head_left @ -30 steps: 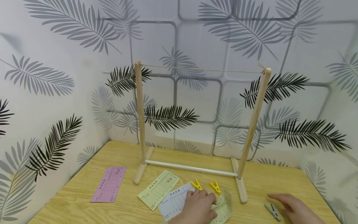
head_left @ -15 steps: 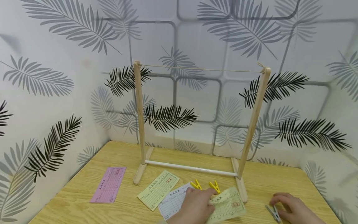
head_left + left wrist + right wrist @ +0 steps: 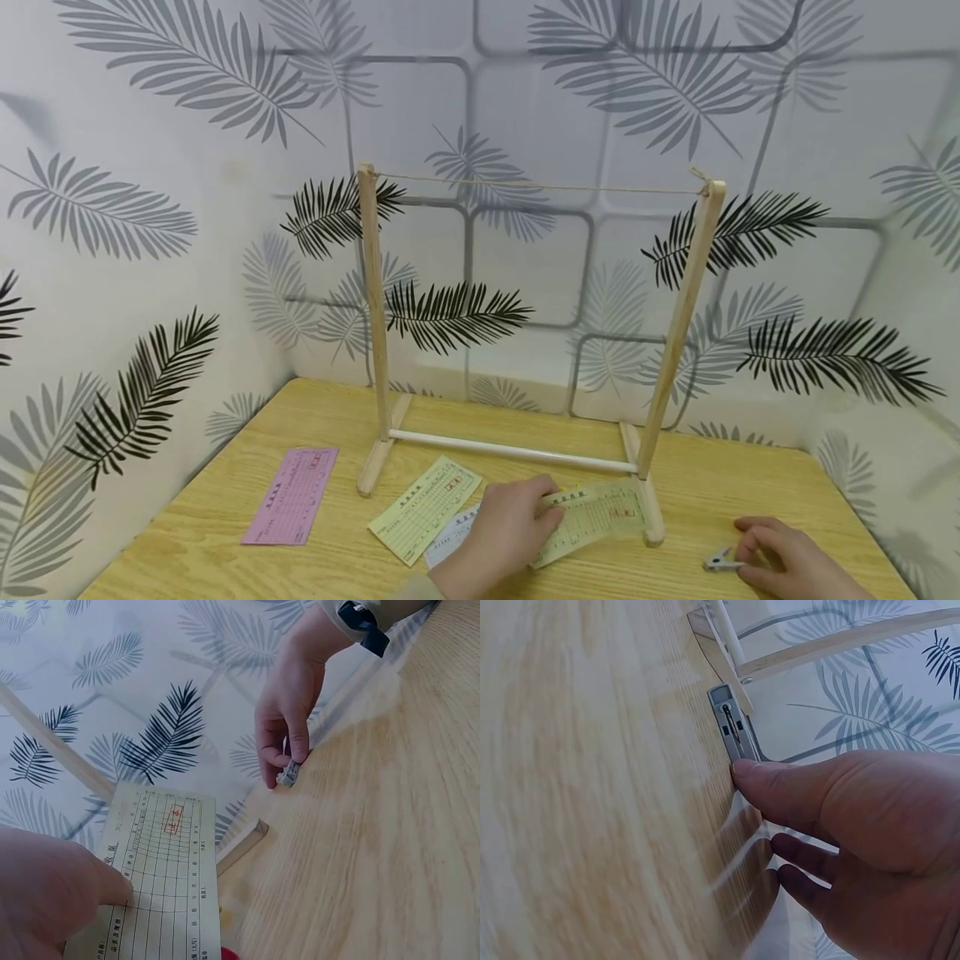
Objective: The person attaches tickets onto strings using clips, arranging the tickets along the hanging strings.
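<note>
My left hand point(image 3: 510, 529) pinches a pale green printed receipt slip point(image 3: 596, 521) between thumb and fingers, lifted at a tilt near the rack's right foot. In the left wrist view the slip point(image 3: 169, 862) faces the camera, showing its grid lines and red stamp box. At the right, my right hand point(image 3: 787, 558) pinches a grey clothespin point(image 3: 720, 563) by its handle end, close to the table. Seen from the right wrist, the clothespin point(image 3: 733, 724) points away from the thumb, its spring visible. A white slip point(image 3: 453, 533) lies partly under the left forearm.
A wooden rack point(image 3: 377, 308) stands behind, with a string point(image 3: 540, 186) across its top and a white rod point(image 3: 510, 450) below. A yellow-green slip point(image 3: 425, 510) and a pink slip point(image 3: 291, 496) lie leftward. The held slip mostly hides the yellow clothespins.
The left hand has raised the pale green slip and straightened it, moving slightly up and covering the yellow clothespins. The right hand has taken hold of the grey clothespin and turned it.
</note>
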The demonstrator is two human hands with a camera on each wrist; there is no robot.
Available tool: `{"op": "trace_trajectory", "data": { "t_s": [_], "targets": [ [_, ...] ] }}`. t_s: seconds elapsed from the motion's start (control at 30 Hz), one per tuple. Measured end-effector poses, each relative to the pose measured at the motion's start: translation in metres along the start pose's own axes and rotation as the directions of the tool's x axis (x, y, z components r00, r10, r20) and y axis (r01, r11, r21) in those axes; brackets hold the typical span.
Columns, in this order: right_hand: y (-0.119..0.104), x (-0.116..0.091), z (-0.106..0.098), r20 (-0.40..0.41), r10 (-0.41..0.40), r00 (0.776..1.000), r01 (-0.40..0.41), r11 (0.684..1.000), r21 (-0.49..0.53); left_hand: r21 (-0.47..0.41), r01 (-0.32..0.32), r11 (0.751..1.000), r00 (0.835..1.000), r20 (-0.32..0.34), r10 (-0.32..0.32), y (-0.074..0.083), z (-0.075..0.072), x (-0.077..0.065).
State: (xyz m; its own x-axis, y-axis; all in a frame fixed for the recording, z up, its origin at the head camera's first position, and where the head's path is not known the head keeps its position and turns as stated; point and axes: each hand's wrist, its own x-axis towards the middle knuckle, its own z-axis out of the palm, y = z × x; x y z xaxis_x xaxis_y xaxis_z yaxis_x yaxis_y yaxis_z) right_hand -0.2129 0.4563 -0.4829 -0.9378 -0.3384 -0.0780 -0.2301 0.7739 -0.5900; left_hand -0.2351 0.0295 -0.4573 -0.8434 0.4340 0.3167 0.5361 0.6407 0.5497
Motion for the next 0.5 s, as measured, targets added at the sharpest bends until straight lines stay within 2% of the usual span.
{"op": "trace_trajectory", "data": {
  "t_s": [0.13, 0.23, 0.37, 0.5],
  "targets": [
    [0.002, -0.002, -0.002, 0.022, -0.032, 0.999, 0.031, 0.998, 0.048, 0.012, -0.01, 1.0, 0.999, -0.051, 0.01, -0.001, -0.006, 0.003],
    [0.004, -0.004, -0.002, 0.03, -0.021, 0.999, 0.019, 0.996, 0.086, 0.024, -0.009, 1.0, 0.996, -0.086, 0.011, -0.003, -0.011, 0.004],
    [0.0, -0.005, -0.001, 0.016, 0.07, 0.997, -0.072, 0.989, 0.129, -0.005, -0.004, 1.0, 0.994, -0.114, 0.003, -0.005, -0.017, 0.003],
    [-0.007, -0.004, 0.003, -0.021, 0.178, 0.984, -0.174, 0.976, 0.129, -0.099, 0.022, 0.995, 0.994, -0.106, -0.033, -0.009, -0.022, 0.004]
  ]
}}
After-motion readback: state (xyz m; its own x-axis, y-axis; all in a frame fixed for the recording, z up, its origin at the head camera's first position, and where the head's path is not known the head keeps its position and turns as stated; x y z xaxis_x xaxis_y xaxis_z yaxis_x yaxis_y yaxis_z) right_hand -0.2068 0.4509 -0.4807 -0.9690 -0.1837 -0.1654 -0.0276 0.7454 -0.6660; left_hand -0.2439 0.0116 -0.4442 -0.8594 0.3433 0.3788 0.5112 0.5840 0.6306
